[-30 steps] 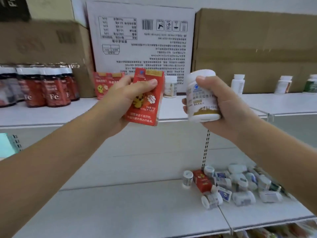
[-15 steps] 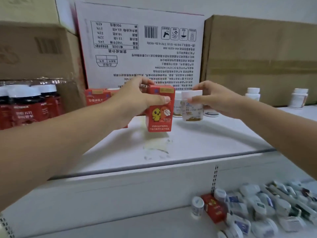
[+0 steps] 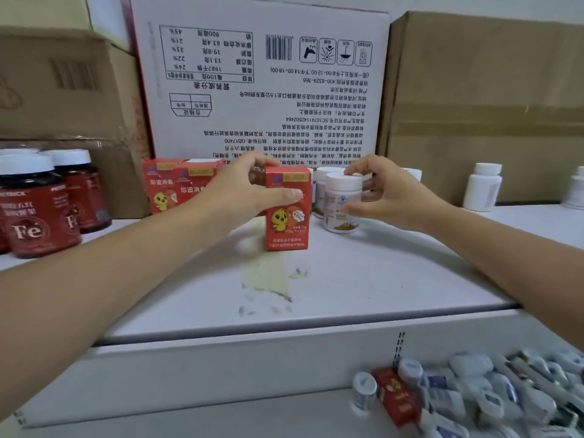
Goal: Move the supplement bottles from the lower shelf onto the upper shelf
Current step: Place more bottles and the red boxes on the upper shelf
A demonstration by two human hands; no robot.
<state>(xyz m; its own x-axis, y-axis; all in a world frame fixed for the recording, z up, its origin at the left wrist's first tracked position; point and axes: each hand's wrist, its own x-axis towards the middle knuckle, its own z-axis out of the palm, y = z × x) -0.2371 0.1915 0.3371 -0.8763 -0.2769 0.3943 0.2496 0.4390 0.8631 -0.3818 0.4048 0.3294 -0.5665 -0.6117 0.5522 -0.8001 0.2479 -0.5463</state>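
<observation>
White bottle (image 3: 336, 200) upright — pinched in right hand (image 3: 390, 197).

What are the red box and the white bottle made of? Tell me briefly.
Red box: probably printed cardboard, faint sheen; flat faces, crisp folded edges. White bottle: likely plastic, smooth and opaque; moulded cap, wrapped label, its material unclear.

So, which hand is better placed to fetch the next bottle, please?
Right hand, probably: holding the white bottle, it is above the pile at lower right; left hand grips the red box.
</observation>
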